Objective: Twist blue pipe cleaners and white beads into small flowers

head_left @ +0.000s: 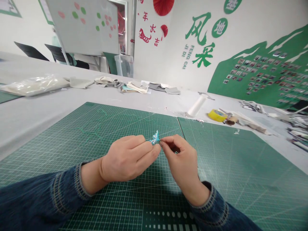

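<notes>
Above the green cutting mat (pixel 115 120), my two hands meet at a small light-blue butterfly-shaped piece (pixel 155 138) with pale, shiny markings. My left hand (pixel 128 157) has its fingers closed round the near side of the piece and covers part of it. From the other side, the thumb and forefinger of my right hand (pixel 181 157) pinch at its right edge. Whether a thread or needle sits in that pinch is too small to tell. Loose green thread (pixel 92 130) lies on the mat to the left.
A second green mat (pixel 228 154) adjoins on the right. Beyond lie a white roll (pixel 197 106), yellow tape (pixel 217 115), a cardboard tube (pixel 232 120) and fabric scraps (pixel 137 87). A plastic-wrapped bundle (pixel 36 86) lies far left. Behind stands a whiteboard (pixel 84 35).
</notes>
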Tool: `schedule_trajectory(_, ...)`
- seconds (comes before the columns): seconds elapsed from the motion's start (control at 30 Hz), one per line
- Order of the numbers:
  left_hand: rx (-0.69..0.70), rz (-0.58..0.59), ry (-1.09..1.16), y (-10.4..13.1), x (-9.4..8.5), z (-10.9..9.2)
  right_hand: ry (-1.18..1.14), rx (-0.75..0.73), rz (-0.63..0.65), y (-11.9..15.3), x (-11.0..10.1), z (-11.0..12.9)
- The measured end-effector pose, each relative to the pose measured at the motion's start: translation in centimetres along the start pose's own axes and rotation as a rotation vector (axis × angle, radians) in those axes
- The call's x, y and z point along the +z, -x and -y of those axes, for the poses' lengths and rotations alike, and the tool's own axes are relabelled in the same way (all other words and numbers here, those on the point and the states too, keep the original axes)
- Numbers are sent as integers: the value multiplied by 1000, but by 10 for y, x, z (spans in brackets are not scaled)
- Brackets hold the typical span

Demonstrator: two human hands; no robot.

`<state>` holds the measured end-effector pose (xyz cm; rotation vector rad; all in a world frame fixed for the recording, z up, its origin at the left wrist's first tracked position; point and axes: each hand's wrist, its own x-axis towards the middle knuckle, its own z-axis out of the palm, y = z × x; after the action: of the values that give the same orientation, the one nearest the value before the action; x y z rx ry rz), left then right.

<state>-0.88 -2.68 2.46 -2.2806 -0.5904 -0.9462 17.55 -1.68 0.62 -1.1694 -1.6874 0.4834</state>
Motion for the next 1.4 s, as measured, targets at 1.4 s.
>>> schedule_trajectory(1.4,-926,578,1009,6,3,50,13,-466,294,7,0,6)
